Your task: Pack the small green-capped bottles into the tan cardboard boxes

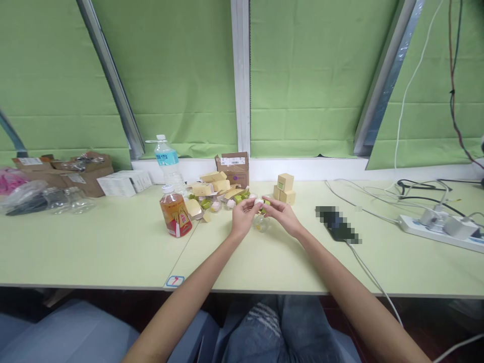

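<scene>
My left hand [243, 216] and my right hand [284, 216] meet over the table, fingertips closed around a small white-and-green piece [259, 201]. Its exact kind is too small to make out, and the fingers cover part of it. Right below them a small clear container [261, 224] stands on the table, with a bit of yellow showing in it. Just beyond my left hand is a heap of opened small cardboard boxes [204, 189], mixed with green pieces [206, 203] and whitish-pink pieces [216, 206]. Several closed small boxes [286, 190] are stacked beyond my right hand.
To the left stand an orange-labelled drink bottle [176, 214] and a water bottle [167, 164]. A phone [338, 225] on a cable lies to the right, near a white power strip [434, 229]. Far left are a cardboard carton [88, 179] and clear jars [75, 199].
</scene>
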Motion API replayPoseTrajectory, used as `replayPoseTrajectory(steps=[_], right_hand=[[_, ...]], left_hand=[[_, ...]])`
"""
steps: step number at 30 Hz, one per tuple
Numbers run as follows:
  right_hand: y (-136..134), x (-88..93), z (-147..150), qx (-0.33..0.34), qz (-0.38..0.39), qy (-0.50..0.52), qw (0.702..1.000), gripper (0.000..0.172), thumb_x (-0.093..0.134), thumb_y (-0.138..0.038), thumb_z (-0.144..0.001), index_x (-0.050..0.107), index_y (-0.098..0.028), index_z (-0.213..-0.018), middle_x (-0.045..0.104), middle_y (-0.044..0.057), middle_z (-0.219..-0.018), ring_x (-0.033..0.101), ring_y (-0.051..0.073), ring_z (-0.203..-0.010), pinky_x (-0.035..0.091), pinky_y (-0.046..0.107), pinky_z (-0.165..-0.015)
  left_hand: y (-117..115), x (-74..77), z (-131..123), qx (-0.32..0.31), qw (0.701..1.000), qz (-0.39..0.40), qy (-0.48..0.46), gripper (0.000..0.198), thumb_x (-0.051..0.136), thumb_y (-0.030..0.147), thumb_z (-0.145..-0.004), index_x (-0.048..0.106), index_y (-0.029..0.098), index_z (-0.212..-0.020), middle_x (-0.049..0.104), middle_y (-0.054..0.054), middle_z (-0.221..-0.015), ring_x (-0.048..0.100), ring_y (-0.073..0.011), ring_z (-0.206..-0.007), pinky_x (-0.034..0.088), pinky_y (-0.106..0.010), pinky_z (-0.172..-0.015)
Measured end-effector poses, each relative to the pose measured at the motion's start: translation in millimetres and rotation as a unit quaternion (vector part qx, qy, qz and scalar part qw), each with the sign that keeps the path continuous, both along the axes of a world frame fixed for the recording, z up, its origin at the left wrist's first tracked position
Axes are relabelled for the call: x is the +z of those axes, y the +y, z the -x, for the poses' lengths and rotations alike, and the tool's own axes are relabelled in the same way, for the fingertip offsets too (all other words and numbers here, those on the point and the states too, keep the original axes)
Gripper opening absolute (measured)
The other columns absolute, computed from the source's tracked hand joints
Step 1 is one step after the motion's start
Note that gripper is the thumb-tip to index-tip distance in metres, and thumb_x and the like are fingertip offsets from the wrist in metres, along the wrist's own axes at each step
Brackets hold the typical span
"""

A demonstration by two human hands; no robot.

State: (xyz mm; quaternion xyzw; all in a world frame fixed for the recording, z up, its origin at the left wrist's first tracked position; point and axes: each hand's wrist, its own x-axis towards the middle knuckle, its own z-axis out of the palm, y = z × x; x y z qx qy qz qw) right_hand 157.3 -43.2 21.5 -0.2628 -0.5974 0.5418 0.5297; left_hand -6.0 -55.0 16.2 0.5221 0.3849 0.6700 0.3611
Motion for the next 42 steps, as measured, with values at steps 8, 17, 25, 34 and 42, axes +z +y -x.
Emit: replayPoseTrajectory(steps=[8,17,25,34,42], right_hand=[[-1.4,2.7,0.3,0.011,0.005,0.013,1.0,0.057,0.091,-0.03,-0.066,0.075,-0.021,-0.12,0.075,0.001,-0.095,0.064,0.013,-0.075,0.055,0.028,-0.075],[1.1,0.4,-1.3,0.003,0.006,0.009,1.0,0.056,0.09,-0.031,-0.066,0.076,-0.021,-0.119,0.075,0.0,-0.088,0.065,0.015,-0.077,0.055,0.031,-0.078],[-2.5,2.6,0.3,0.007,0.022,0.031,0.999,0.051,0.09,-0.027,-0.065,0.077,-0.023,-0.114,0.078,0.002,-0.102,0.069,0.016,-0.086,0.057,0.031,-0.084],[-2.9,0.5,-0.9,0.037,0.059,0.055,0.996,0.045,0.088,-0.038,-0.071,0.075,-0.022,-0.111,0.076,0.006,-0.112,0.071,0.021,-0.101,0.06,0.04,-0.094],[3.5,-10.6,6.5,-0.02,-0.007,0.025,0.999,0.047,0.08,-0.055,-0.076,0.071,-0.023,-0.108,0.075,0.006,-0.108,0.07,0.024,-0.104,0.063,0.044,-0.089]], left_hand=[[-1.4,2.0,2.9,0.002,1.0,0.027,-0.004,0.05,0.089,0.041,-0.068,0.076,0.012,-0.106,0.079,-0.014,-0.101,0.074,-0.0235,-0.09,0.059,-0.031,-0.071],[4.3,2.8,7.0,-0.004,1.0,0.0,0.03,0.04,0.089,0.04,-0.068,0.081,0.015,-0.099,0.079,-0.011,-0.109,0.074,-0.0241,-0.092,0.062,-0.041,-0.086],[5.9,-1.2,6.9,-0.009,0.999,-0.007,0.046,0.04,0.087,0.041,-0.07,0.081,0.014,-0.099,0.08,-0.011,-0.104,0.074,-0.0242,-0.089,0.062,-0.042,-0.085],[-2.5,-2.8,3.1,0.03,0.984,-0.078,0.156,0.03,0.08,0.035,-0.081,0.077,0.016,-0.105,0.076,-0.012,-0.11,0.072,-0.022,-0.091,0.06,-0.04,-0.087],[-11.6,-2.2,-0.7,0.045,0.963,-0.146,0.221,0.026,0.071,0.03,-0.089,0.075,0.017,-0.111,0.074,-0.012,-0.117,0.07,-0.0211,-0.1,0.062,-0.032,-0.081]])
